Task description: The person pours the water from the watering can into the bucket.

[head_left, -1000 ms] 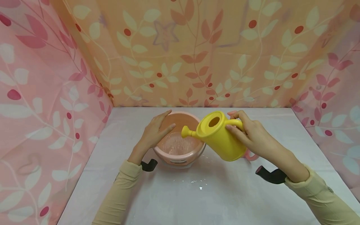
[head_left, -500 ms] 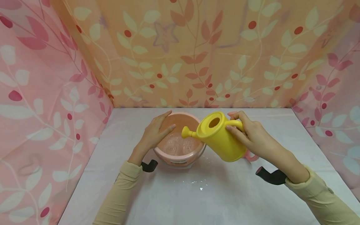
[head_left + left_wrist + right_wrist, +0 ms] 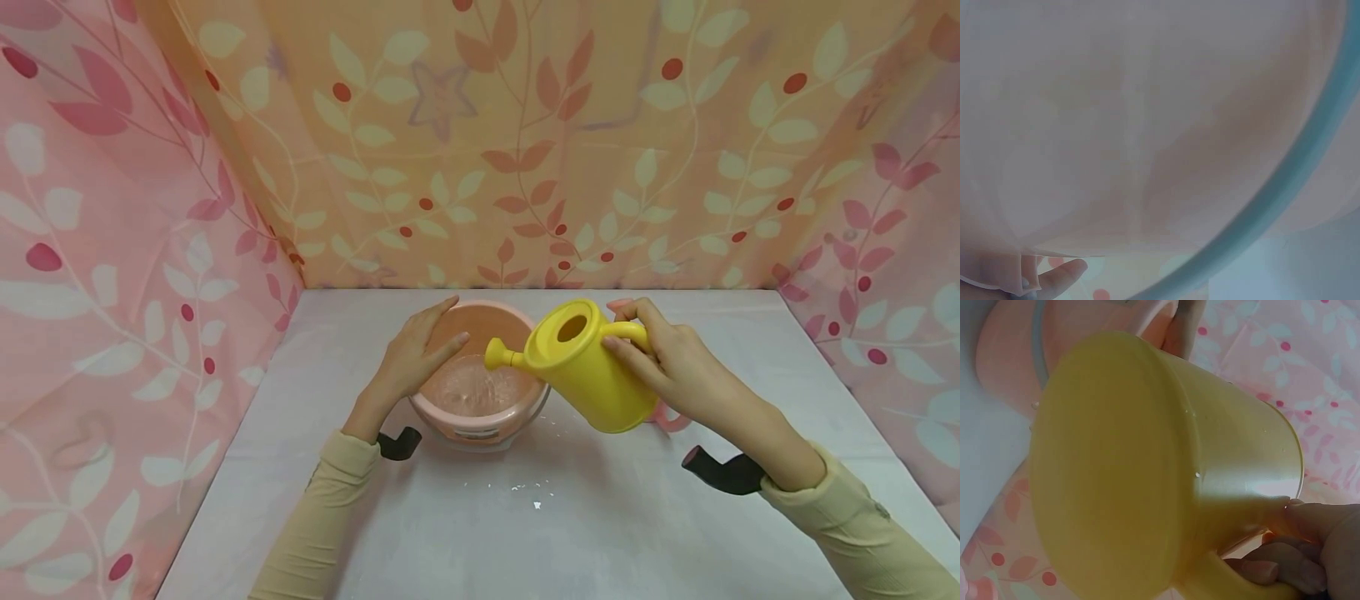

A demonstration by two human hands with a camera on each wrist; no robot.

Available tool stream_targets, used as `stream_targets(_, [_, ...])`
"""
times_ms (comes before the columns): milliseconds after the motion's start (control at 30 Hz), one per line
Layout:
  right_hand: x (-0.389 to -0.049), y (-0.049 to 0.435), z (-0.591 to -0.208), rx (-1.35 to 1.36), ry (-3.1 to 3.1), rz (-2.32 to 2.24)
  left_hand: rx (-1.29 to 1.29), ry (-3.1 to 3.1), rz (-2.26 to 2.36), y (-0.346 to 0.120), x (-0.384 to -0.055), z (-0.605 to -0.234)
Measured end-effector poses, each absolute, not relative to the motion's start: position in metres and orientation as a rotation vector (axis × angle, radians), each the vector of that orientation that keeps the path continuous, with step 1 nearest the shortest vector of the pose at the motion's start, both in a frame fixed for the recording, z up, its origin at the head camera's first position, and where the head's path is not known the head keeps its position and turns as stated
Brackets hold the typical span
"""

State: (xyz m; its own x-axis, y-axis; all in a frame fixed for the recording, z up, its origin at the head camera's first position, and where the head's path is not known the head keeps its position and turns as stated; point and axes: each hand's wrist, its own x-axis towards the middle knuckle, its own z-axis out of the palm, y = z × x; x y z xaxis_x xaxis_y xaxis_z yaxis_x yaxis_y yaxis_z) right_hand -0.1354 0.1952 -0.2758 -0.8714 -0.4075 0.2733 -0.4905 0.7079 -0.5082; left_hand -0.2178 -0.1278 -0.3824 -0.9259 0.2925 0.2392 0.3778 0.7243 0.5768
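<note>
My right hand [image 3: 678,358] grips the handle of a yellow watering can [image 3: 592,375], its fingers curled round it. The can leans left, and its sprinkler spout [image 3: 497,354] is over the right side of a pink basin [image 3: 480,425]. Rippled water [image 3: 480,387] lies in the basin. At the basin's left rim rests my left hand [image 3: 405,354], fingers extended along the rim and thumb over the inside. The left wrist view shows the basin's outer wall [image 3: 1116,125] close up, with a fingertip [image 3: 1066,275] beyond its edge. In the right wrist view the can's base [image 3: 1110,469] fills the middle.
A pink object with a looped handle [image 3: 671,418] stands behind the watering can, mostly hidden. Water drops [image 3: 537,504] lie on the white tabletop [image 3: 480,542] in front of the basin. Leaf-patterned cloth [image 3: 525,167] encloses the back and both sides.
The ripples on the basin's water have shifted. Both hands and the watering can stay in nearly the same place.
</note>
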Motion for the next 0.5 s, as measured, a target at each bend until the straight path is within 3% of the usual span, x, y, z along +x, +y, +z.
stream_targets(500, [-0.1362, 0.1949, -0.2766, 0.739, -2.773, 0.86, -0.559, -2.775, -0.962, -0.1285, -0.2177, -0.3839])
